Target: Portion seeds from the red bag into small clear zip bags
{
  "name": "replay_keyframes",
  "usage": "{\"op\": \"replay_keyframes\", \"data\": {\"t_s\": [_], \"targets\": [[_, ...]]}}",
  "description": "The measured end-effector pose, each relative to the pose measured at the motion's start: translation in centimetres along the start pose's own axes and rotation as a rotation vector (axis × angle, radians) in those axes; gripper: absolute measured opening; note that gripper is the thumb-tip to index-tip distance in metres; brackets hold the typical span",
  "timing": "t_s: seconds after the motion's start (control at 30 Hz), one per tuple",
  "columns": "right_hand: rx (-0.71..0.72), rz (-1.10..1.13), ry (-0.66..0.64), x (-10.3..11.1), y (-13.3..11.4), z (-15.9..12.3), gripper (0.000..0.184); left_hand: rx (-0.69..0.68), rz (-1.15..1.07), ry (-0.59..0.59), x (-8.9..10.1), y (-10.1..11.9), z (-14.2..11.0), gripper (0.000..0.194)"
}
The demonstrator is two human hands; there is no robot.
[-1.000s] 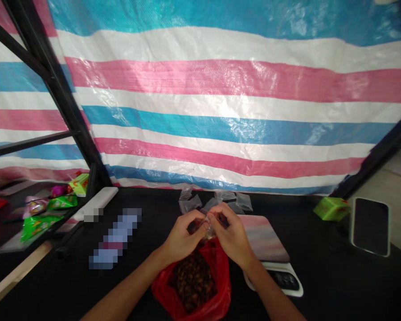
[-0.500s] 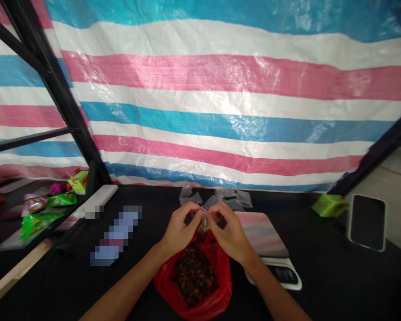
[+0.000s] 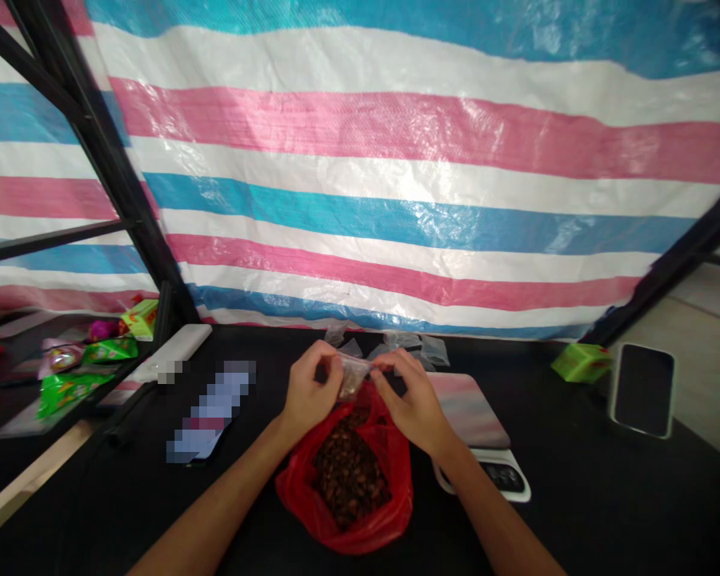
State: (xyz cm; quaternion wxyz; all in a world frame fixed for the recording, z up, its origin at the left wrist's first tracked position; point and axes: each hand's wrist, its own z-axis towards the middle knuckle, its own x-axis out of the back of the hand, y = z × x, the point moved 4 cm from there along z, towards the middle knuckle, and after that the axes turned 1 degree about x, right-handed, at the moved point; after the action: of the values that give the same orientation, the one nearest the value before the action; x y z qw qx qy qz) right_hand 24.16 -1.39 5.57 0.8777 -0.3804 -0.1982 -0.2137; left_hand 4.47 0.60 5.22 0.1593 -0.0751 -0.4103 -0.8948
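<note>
A small clear plastic bag (image 3: 353, 376) with a little dark content at its bottom is pinched between my two hands, just above the mouth of a red plastic bag (image 3: 297, 488). My left hand (image 3: 310, 388) grips its left side. My right hand (image 3: 408, 400) holds its right edge with thumb and fingertips. The red bag, open, is filled with dark brown pieces (image 3: 351, 480). Several more small clear bags (image 3: 403, 340) lie flat behind my hands on the black table (image 3: 552, 448).
A digital scale with a pink-toned top (image 3: 468, 408) stands right of the red bag. Further right are a green box (image 3: 582, 362) and a phone (image 3: 643, 390). Colourful snack packets (image 3: 69, 392) lie at left, near a blurred object (image 3: 210, 412). A striped tarp and black frame rise behind.
Both hands have moved up the picture, farther above the red bag, and the small clear bag now shows more plainly between them. The whole view has shifted slightly.
</note>
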Motion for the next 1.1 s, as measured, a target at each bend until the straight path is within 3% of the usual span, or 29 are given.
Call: {"op": "replay_keyframes", "data": {"t_s": [0.07, 0.13, 0.2, 0.3, 0.37, 0.43, 0.5, 0.6, 0.67, 0.77, 0.9, 1.1], "targets": [[-0.004, -0.065, 0.07, 0.8, 0.5, 0.2, 0.016, 0.131, 0.027, 0.191, 1.8, -1.8, 1.1, 0.017], [-0.013, -0.107, 0.149, 1.6, 1.0, 0.4, 0.016, 0.279, 0.112, 0.302, 3.4, -4.2, 2.0, 0.018], [-0.022, -0.13, 0.205, 2.0, 1.4, 0.4, 0.014, 0.454, 0.277, 0.257, 4.1, -6.7, 2.3, 0.021], [-0.04, -0.167, 0.209, 2.0, 1.9, 0.4, 0.014, 0.525, 0.34, 0.146, 4.0, -9.0, 2.0, 0.018], [-0.048, -0.2, 0.171, 1.7, 2.1, 0.4, 0.015, 0.487, 0.421, 0.146, 3.8, -9.1, 1.6, 0.007], [-0.064, -0.248, 0.105, 1.4, 2.4, 0.3, 0.015, 0.364, 0.571, 0.14, 3.6, -8.3, 1.6, 0.013], [-0.094, -0.302, 0.02, 0.9, 2.9, 0.1, 0.015, 0.181, 0.646, -0.014, 3.0, -7.3, 1.8, 0.017], [-0.143, -0.331, -0.108, 0.1, 3.4, -0.3, 0.023, -0.056, 0.556, -0.339, 2.1, -6.1, 1.9, 0.021], [-0.157, -0.311, -0.165, -0.3, 3.6, -0.5, 0.031, -0.148, 0.557, -0.427, 1.9, -5.7, 1.7, 0.029], [-0.147, -0.28, -0.194, -0.5, 3.4, -0.6, 0.039, -0.183, 0.652, -0.478, 1.5, -5.9, 1.2, 0.038], [-0.143, -0.261, -0.164, -0.2, 3.3, -0.4, 0.041, -0.157, 0.666, -0.464, 0.8, -6.0, 0.9, 0.022], [-0.113, -0.264, -0.1, 0.4, 2.7, 0.0, 0.035, -0.155, 0.637, -0.477, 0.3, -5.5, 0.8, 0.023]]}}
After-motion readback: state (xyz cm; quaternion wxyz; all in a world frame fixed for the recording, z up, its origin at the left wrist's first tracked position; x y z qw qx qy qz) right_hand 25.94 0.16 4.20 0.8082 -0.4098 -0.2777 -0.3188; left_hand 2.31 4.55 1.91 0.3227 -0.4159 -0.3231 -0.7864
